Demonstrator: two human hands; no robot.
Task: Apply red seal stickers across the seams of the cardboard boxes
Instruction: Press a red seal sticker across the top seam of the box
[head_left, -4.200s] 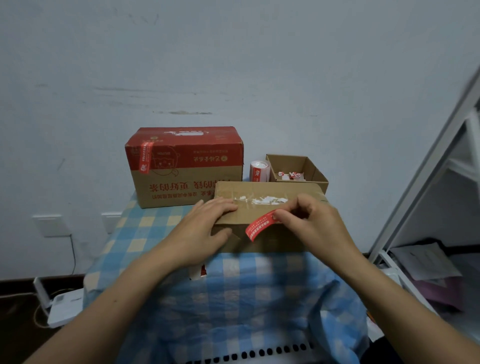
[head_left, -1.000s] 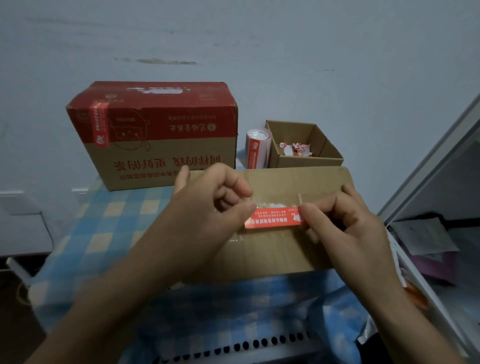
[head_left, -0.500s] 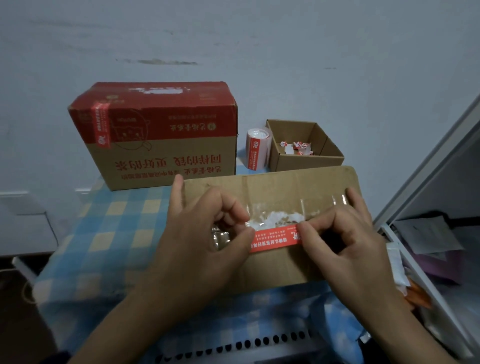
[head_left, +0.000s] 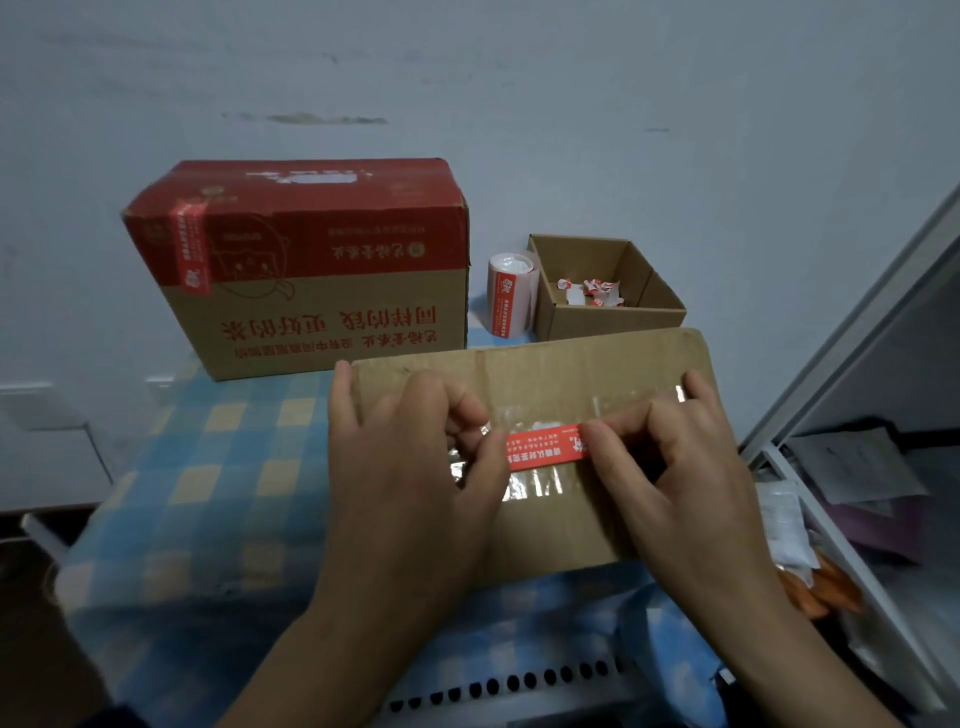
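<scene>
A flat brown cardboard box (head_left: 550, 374) lies in front of me on the checked cloth, its taped seam running left to right. A red seal sticker (head_left: 543, 447) lies lengthwise along that shiny tape. My left hand (head_left: 410, 467) pinches the sticker's left end, fingers curled. My right hand (head_left: 670, 467) pinches its right end against the box top. Behind stands a bigger red and brown box (head_left: 311, 270) with a red seal sticker (head_left: 191, 249) over its left top edge. A roll of stickers (head_left: 511, 299) stands beside it.
A small open cardboard box (head_left: 608, 312) holding torn sticker backings sits at the back right. The blue checked cloth (head_left: 208, 467) covers the table. A white shelf frame (head_left: 852, 364) with papers and an orange item stands close on the right. The wall is right behind.
The box has slid nearer to me and the sticker has come down onto the taped seam. Earlier only my right hand held the sticker; now both hands pinch its ends.
</scene>
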